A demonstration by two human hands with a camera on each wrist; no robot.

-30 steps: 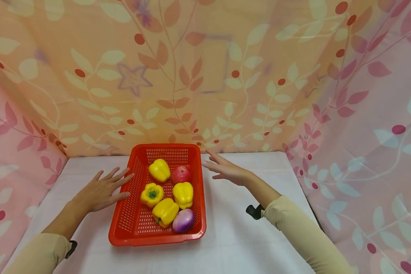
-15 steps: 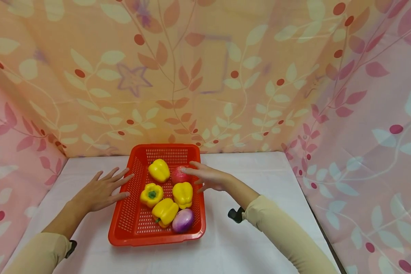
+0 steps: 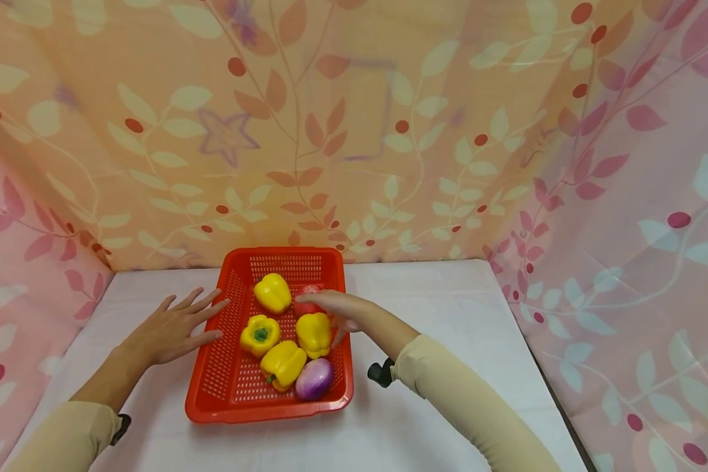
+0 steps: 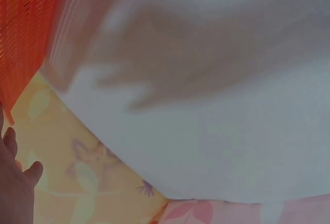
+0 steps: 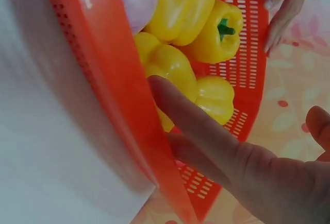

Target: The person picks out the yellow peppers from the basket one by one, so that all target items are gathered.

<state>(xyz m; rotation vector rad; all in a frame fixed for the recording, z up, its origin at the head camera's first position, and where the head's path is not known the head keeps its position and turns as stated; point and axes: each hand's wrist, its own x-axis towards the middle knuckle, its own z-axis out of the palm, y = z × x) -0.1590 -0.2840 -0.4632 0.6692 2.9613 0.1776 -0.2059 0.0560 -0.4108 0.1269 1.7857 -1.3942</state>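
Note:
A red perforated plastic basket [image 3: 210,410] holds several yellow bell peppers [image 3: 315,335], a round red fruit [image 3: 309,303] and a glossy purple-and-white vegetable [image 3: 315,379]. My right hand [image 3: 342,311] reaches over the basket's right rim, partly covering the red fruit. Its fingers are extended close to the fruit and the nearest pepper; contact cannot be made out. In the right wrist view, a long straight finger [image 5: 198,116] passes in front of the peppers. My left hand [image 3: 168,331] is spread at the basket's left rim with nothing in its grasp.
The basket stands on a white-covered table [image 3: 425,308] towards the back. A leaf-patterned curtain [image 3: 307,131] rises behind it, with pink patterned cloth [image 3: 637,262] at both sides. A dark wrist strap [image 3: 380,373] sits at the right sleeve.
My right hand has moved left from beside the basket, crossing its right rim and lowering over the red fruit. The left hand and the basket's contents have stayed put.

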